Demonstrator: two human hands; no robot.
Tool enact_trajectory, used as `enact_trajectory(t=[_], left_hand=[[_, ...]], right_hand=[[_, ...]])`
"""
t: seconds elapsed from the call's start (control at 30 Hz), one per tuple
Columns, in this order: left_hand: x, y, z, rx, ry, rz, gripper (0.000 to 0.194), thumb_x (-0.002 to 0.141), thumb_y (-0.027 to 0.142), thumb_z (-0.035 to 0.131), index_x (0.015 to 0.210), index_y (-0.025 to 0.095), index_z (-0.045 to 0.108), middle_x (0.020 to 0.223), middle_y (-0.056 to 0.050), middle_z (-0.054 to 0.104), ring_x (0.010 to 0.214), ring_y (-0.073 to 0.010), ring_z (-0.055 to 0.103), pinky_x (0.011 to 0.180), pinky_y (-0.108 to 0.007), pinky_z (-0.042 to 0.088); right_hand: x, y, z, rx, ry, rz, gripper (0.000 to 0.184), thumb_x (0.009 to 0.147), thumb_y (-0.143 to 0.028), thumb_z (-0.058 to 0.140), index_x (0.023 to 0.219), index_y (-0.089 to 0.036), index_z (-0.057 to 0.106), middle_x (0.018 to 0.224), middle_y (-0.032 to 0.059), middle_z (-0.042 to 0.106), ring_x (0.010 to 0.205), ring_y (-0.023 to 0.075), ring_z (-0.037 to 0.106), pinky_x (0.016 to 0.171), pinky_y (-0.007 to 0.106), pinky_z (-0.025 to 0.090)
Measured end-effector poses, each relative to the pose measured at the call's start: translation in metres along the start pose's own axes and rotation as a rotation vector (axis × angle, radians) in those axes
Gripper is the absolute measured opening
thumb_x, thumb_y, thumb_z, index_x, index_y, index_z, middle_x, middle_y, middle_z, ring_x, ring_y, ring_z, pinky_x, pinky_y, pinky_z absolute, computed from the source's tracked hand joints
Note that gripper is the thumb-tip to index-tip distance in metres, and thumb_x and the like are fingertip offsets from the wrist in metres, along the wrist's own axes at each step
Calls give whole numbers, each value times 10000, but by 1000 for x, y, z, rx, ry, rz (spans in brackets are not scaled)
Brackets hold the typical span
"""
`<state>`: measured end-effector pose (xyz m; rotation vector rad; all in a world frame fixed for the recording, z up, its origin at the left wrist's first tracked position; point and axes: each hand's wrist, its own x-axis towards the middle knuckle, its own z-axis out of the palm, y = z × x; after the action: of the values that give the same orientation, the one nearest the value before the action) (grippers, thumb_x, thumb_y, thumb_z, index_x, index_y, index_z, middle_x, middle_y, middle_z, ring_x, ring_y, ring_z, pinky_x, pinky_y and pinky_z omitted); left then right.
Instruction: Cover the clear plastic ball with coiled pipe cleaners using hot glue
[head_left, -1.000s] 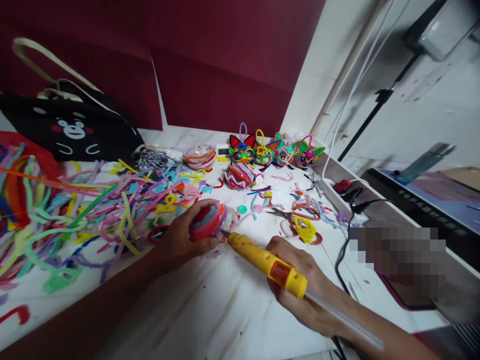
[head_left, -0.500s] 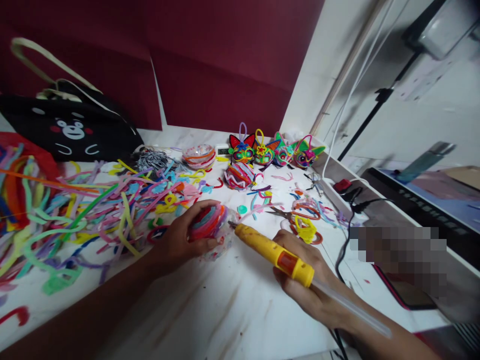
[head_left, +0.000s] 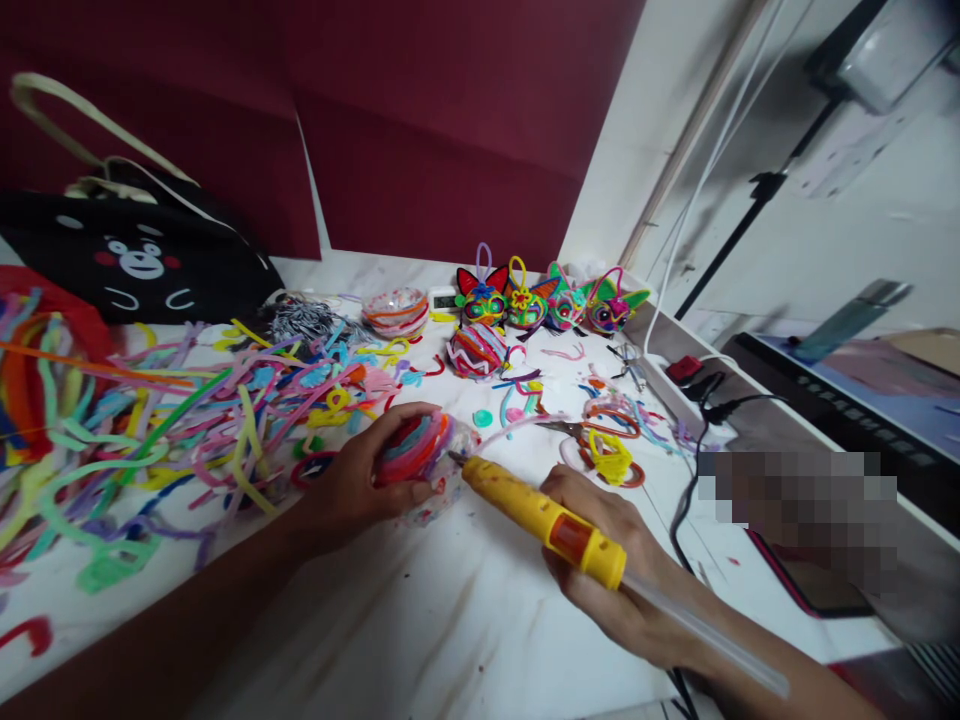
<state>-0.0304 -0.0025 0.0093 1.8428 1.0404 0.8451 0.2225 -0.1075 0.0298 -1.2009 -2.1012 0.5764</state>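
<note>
My left hand [head_left: 367, 470] is closed around a clear plastic ball [head_left: 416, 447] partly wrapped in red, blue, pink and purple pipe cleaners. In my right hand [head_left: 600, 560] is a yellow hot glue gun [head_left: 544, 520], with a clear glue stick [head_left: 709, 640] sticking out of its back end. The gun's metal tip is at the ball's bare right side; whether it touches I cannot tell. A pale pink pipe cleaner [head_left: 517, 425] runs from beside the ball toward the orange-handled scissors [head_left: 615, 420].
Loose pipe cleaners [head_left: 217, 420] cover the table's left side. Behind stand a wrapped ball [head_left: 478, 350], a half shell [head_left: 395, 312] and several cat-like ornaments [head_left: 525, 305]. A black bag [head_left: 135, 265] is at back left. Black cables [head_left: 686, 490] and a phone [head_left: 814, 585] lie to the right.
The glue gun's tip has shifted slightly left along the ball's side. My left hand keeps its hold on the ball with little movement.
</note>
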Motion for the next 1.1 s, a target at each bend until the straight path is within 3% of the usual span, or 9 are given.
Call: enact_trajectory(t=[0.3,0.83,1.1], left_hand=[[-2,4,0,10,-28,17,646,683,430,748,1274,240,571,1248,-63,647,1104,-283,628,888,-306,527],[-1,1,1,-4,14,17,636,659,402,773,1247,246,586,1241,-59,653,1077,-286,635,854,-303,534],[-3,3,0,-8,-40,37,636,676,405,755,1263,251,564,1236,-53,648,1038,-266,636,821,-291,529]], right_hand=[[0,5,-1,-9,39,-12,79,906,-234,462,859,-238,399,816,-4,497,651,145,501,581,291,398],[-2,0,0,-4,11,3,38,897,-247,454,872,-234,428,809,7,519,642,160,523,563,298,396],[-2,8,0,43,46,-8,110,913,-246,480,856,-244,386,799,-10,471,641,157,476,579,312,374]])
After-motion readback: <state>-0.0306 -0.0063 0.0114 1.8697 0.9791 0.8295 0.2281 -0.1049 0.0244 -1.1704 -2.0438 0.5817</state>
